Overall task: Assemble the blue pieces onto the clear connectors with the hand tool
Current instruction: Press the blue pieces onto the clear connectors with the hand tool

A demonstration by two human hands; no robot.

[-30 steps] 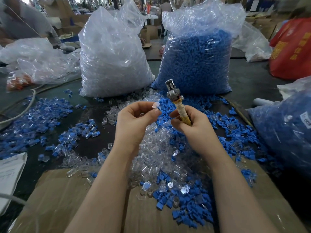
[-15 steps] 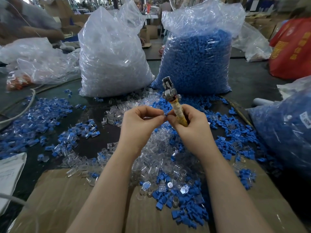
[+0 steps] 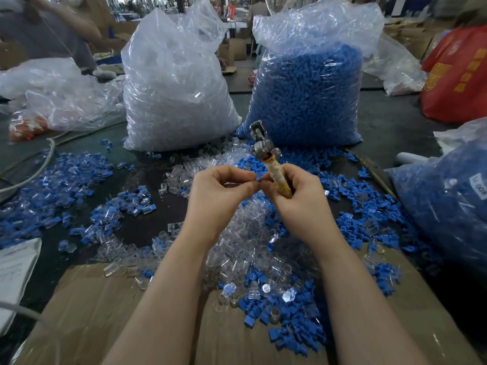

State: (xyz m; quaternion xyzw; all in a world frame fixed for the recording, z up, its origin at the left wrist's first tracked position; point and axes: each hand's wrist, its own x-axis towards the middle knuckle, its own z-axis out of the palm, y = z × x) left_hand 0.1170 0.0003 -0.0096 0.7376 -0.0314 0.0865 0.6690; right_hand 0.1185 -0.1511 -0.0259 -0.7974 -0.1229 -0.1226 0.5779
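Gripping the hand tool [image 3: 274, 167], right hand [image 3: 297, 198] meets left hand [image 3: 218, 196].

A white label [image 3: 479, 187] stuck on the bag of blue pieces [image 3: 448, 206] at the right edge carries dark digits, seemingly "000" with smaller marks beside them, seen sideways and partly cut off. The red bag [image 3: 458, 75] at upper right bears yellow characters, too blurred to read.

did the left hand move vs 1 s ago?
Yes. The left hand has closed rightward against the right hand, fingertips now meeting beside the hand tool; judged against the blue bag, unmoved.
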